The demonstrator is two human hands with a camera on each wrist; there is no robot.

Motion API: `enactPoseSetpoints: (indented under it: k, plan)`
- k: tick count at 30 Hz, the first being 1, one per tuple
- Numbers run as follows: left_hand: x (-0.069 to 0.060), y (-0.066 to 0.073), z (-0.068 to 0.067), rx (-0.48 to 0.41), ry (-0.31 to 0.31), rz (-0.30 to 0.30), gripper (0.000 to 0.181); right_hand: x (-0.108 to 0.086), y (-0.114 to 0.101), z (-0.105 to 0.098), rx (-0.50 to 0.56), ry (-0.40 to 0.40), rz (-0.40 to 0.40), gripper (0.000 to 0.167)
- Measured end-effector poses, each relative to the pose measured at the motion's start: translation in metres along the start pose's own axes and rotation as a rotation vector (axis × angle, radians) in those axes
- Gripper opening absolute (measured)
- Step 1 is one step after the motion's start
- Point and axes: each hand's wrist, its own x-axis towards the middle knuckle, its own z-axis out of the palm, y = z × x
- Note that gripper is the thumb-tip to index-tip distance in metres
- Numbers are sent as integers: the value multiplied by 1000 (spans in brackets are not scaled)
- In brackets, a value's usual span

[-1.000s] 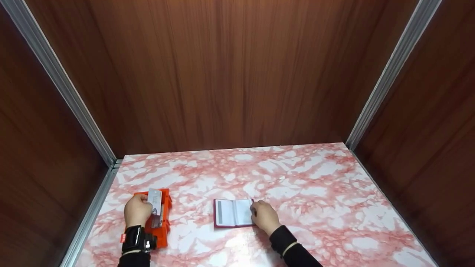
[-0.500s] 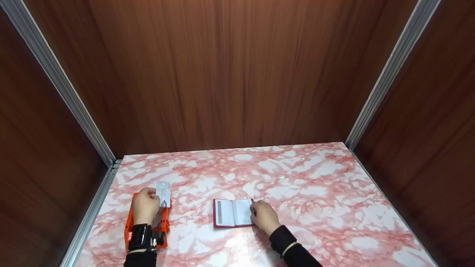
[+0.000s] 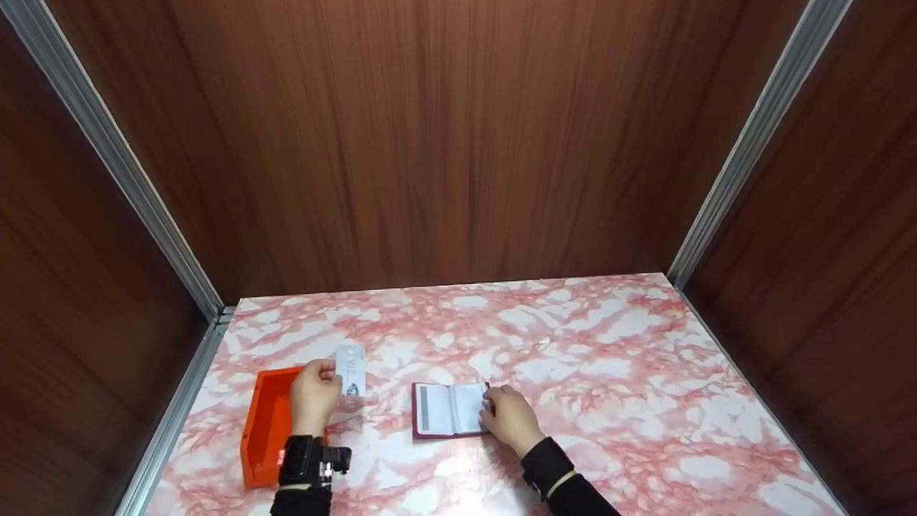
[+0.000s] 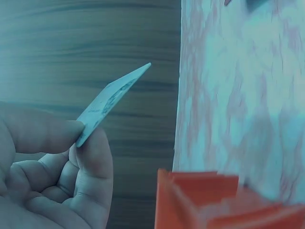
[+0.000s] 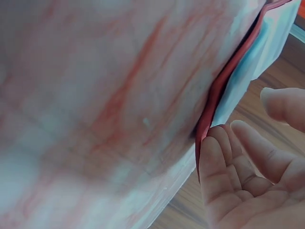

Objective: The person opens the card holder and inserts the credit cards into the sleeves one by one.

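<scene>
My left hand [image 3: 315, 394] pinches a white card [image 3: 351, 369] between thumb and forefinger, above the table just right of the orange bin [image 3: 266, 430]. Large grey letters like "VIP" and a dark mark show on the card's face. In the left wrist view the card [image 4: 112, 100] is seen nearly edge-on. An opened small card holder [image 3: 453, 410] with a dark red cover and clear or whitish sleeves lies mid-table. On its right edge rests my right hand [image 3: 512, 419]. The right wrist view shows bent fingers [image 5: 217, 157] touching that edge, the thumb held apart.
The orange bin stands at the left of the table, partly hidden by my left forearm. A pink-and-white marbled tabletop [image 3: 609, 401] spans the space. Brown wood panels [image 3: 444, 143] rise at the back and both sides, with metal rails [image 3: 759, 143] at the corners.
My left hand has lifted the card out over the bin and carried it right, past the bin's right edge. The right hand and the card holder have stayed nearly still.
</scene>
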Motion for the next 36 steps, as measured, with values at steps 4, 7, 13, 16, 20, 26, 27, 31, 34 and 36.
enactPoseSetpoints:
  k: [4, 7, 13, 16, 20, 26, 27, 31, 34, 36]
  plan:
    - [-4, 2, 15, -23, 1, 15, 21, 2, -3, -1, 35, 30, 2, 22]
    - [-6, 4, 26, -46, -2, 16, 21, 4, -6, -3, 69, 37, 18, 22]
    - [-13, 7, 47, -110, -23, 1, 23, 7, -13, -6, 162, 42, 39, 21]
    - [-17, 9, 55, -141, -32, -10, 22, 8, -16, -6, 197, 50, 41, 20]
    - [-23, 9, 64, -176, -51, -34, 21, 9, -19, -5, 215, 50, 44, 17]
    - [-30, 10, 78, -211, -77, -65, 21, 11, -25, -4, 267, 43, 54, 18]
    - [-31, 11, 80, -222, -83, -71, 20, 12, -26, -4, 281, 41, 60, 19]
    - [-36, 14, 89, -232, -92, -44, 18, 13, -30, -3, 333, 37, 68, 26]
    - [-41, 17, 95, -227, -100, -18, 18, 15, -32, -3, 380, 35, 69, 29]
    - [-44, 18, 99, -234, -108, -13, 18, 16, -33, -2, 403, 33, 67, 30]
